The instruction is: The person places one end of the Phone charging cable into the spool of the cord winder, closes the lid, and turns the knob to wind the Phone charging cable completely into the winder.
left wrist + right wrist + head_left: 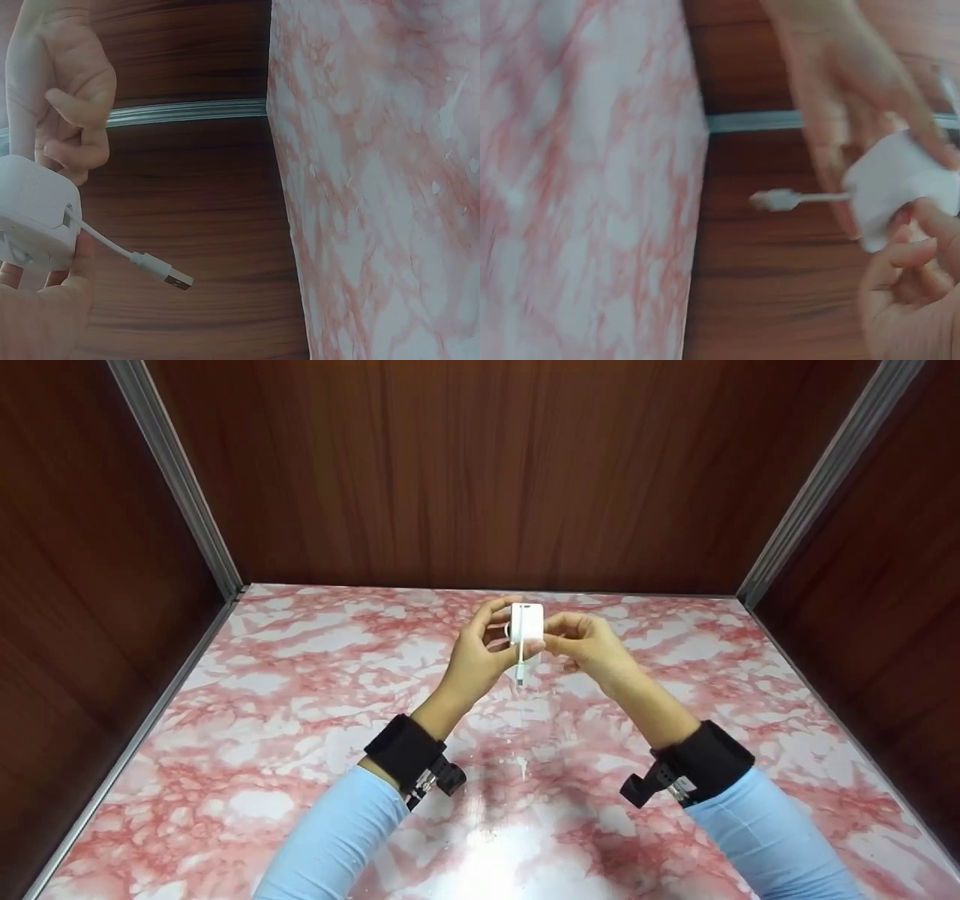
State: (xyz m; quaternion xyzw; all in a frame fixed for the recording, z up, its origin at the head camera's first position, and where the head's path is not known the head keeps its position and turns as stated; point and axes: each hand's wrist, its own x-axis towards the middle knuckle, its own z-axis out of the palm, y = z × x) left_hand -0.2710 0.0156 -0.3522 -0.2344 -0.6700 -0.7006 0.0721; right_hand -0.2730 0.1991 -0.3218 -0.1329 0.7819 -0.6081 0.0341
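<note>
My left hand [484,645] grips a small white box [531,622] with rounded corners, raised above the table, fingers behind and thumb at the front. A short white cable [105,237] comes out of a slot in one face of the box. On its end hangs a metal-tipped USB plug [166,271], pointing down towards the table. My right hand [589,645] is at the box's right side with fingers bent. The right wrist view has its thumb and fingertips [930,217] against the box; whether they pinch part of it is hidden.
Under the hands lies a table top [300,720] with a red and white marbled pattern. Dark wood-grain panels [450,472] rise at the back and both sides, with metal strips [176,472] in the corners. A black band [405,754] with a camera circles each wrist.
</note>
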